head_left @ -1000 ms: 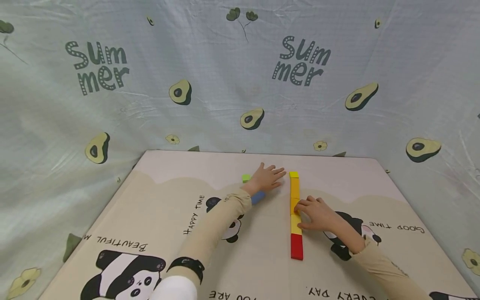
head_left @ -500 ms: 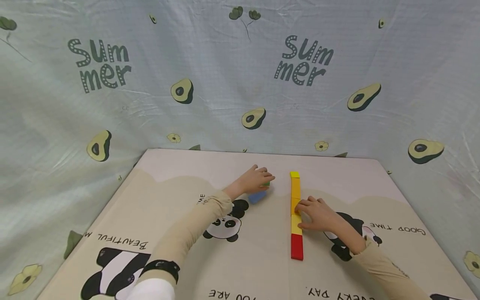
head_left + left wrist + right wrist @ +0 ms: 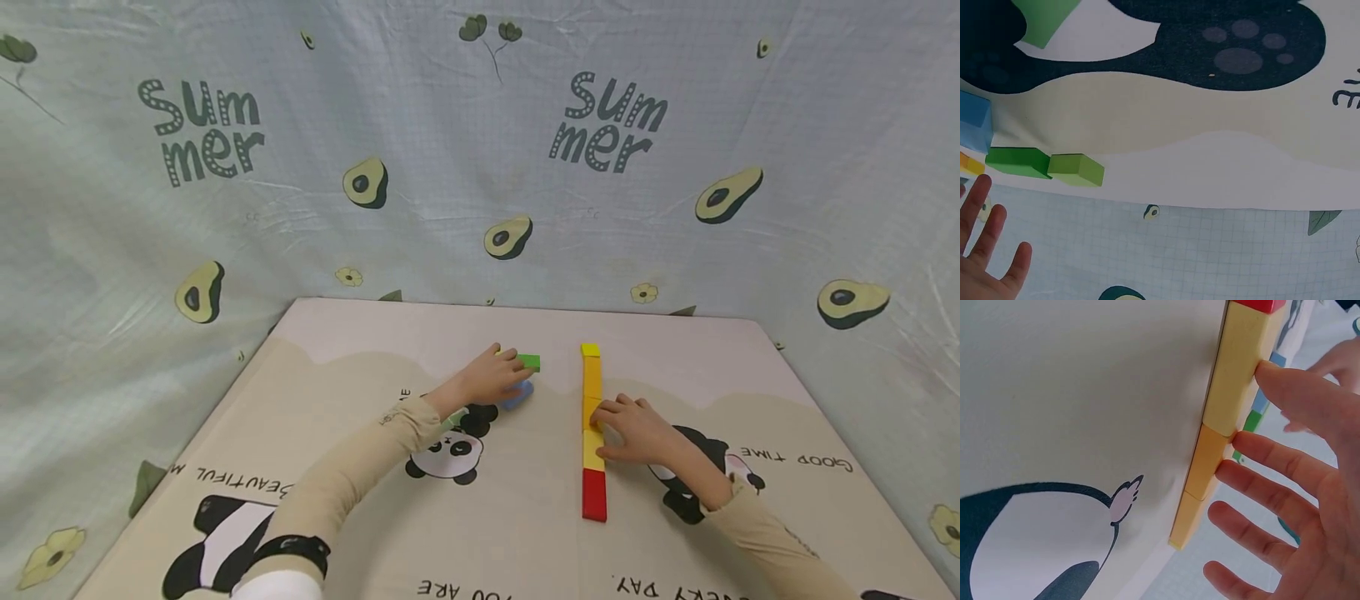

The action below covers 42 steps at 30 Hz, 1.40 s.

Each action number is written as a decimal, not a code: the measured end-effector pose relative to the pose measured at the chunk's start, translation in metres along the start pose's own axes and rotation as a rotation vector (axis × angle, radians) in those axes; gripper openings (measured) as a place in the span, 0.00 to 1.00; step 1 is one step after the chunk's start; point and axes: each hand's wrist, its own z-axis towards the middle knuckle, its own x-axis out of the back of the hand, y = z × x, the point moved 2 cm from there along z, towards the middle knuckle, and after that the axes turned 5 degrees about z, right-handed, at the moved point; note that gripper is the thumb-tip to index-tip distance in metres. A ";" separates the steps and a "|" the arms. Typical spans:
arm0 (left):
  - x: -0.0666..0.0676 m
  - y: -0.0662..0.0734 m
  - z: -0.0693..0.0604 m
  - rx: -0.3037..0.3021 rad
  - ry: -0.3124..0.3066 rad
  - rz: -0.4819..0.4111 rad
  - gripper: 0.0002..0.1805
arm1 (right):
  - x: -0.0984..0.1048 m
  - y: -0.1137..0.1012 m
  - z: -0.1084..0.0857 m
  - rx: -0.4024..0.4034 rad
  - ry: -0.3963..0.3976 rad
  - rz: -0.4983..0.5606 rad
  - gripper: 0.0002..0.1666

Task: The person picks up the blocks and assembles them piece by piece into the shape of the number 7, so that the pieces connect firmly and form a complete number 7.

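Beige cloth, a long sleeve (image 3: 360, 467) with a black band (image 3: 292, 547) round it, covers your left forearm. Your left hand (image 3: 489, 375) is well open, fingers parted and grasping nothing, near a light green block (image 3: 1077, 170), a darker green rectangular block (image 3: 529, 363) and a blue block (image 3: 517, 396); you cannot tell from here whether its fingertips touch them. The two green blocks lie end to end on the table. To their right, a straight row of blocks runs away from you: a red block (image 3: 594, 496) nearest, then a pale yellow block (image 3: 1235, 369), an orange block (image 3: 1205, 462) and another orange block (image 3: 592, 377), with bright yellow at the far end. Your right hand (image 3: 636, 431) is loosely open on the row's right side, thumb against the pale yellow block, index and middle fingertips at the orange one beside it, gripping nothing.

Under everything spreads a beige and pink table cover (image 3: 517, 533), printed with pandas and lettering. Behind it hangs a pale grey-blue sheet (image 3: 427, 108) with avocados and "summer".
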 end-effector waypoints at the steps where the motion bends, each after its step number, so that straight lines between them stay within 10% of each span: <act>1: 0.000 0.001 -0.002 0.002 -0.009 -0.006 0.19 | 0.000 0.000 0.000 0.000 -0.001 0.001 0.21; 42: -0.005 0.020 -0.005 0.065 -0.064 -0.004 0.14 | 0.003 -0.004 0.001 -0.005 -0.010 -0.009 0.20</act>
